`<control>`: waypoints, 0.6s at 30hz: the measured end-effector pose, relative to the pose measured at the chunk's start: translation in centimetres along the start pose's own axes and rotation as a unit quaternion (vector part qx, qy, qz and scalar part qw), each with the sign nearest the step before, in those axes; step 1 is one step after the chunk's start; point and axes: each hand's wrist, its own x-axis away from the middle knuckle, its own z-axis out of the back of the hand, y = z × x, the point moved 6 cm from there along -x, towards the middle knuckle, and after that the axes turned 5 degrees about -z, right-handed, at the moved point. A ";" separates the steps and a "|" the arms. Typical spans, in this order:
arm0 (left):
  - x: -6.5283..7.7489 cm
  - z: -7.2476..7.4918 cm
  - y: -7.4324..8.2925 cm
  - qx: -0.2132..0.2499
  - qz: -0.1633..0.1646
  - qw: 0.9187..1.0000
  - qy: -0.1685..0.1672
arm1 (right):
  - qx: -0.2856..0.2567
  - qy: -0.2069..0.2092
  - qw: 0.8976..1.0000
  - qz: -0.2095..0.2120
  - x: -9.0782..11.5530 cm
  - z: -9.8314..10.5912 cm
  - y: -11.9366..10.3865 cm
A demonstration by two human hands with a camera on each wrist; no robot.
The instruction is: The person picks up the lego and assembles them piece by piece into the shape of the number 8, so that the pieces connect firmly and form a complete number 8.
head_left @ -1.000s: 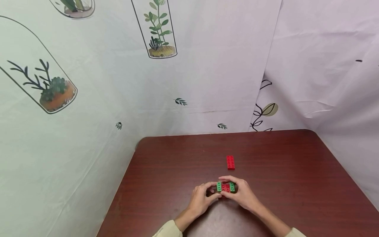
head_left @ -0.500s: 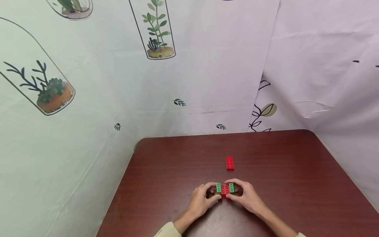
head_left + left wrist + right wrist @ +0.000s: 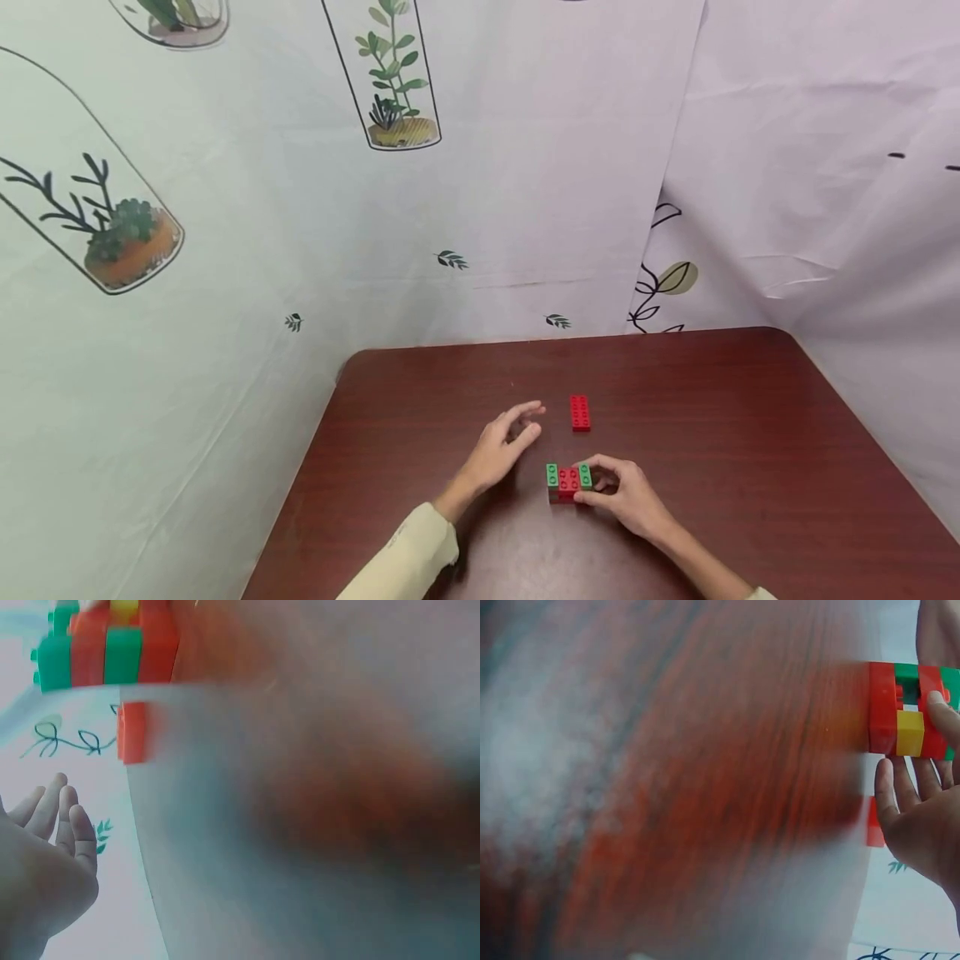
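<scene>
A stack of toy building bricks (image 3: 568,485) stands on the table, with a red brick between two green ones on top. In the right wrist view its layers (image 3: 883,709) show red, green and a yellow brick (image 3: 910,735) low down. My right hand (image 3: 630,498) holds the stack's right end, thumb on the near side and fingers behind. Away from the stack, my left hand (image 3: 497,448) hovers over the table with fingers apart and nothing in them; the left wrist view also shows this hand (image 3: 56,855) bare. Beyond its fingertips lies a loose red brick (image 3: 580,413), studs up.
The dark red-brown table (image 3: 420,408) has rounded far corners. Right behind it hangs a pale cloth wall (image 3: 510,208) printed with plants. More of this cloth runs along the left and right sides.
My left hand has let go of the stack and moved forward and slightly left, toward the loose red brick. My right hand shifted slightly on the stack and keeps its hold.
</scene>
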 end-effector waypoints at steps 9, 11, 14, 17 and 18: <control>-4.8 -1.8 -2.1 -0.070 0.017 0.996 -0.049 | 0.013 0.017 1.000 0.007 0.1 0.4 0.1; -5.7 -2.4 -2.7 -0.068 0.025 0.996 -0.059 | 0.016 0.018 1.000 0.003 0.1 0.4 0.1; -6.8 -3.3 -3.5 -0.058 0.047 0.994 -0.076 | 0.016 0.017 1.000 -0.004 0.1 0.3 0.2; -7.6 -4.1 -4.2 -0.039 0.066 0.994 -0.082 | 0.010 0.016 1.000 -0.007 0.2 0.3 0.2; -7.9 -4.3 -4.3 -0.035 0.072 0.993 -0.083 | 0.009 0.016 1.000 -0.007 0.2 0.3 0.2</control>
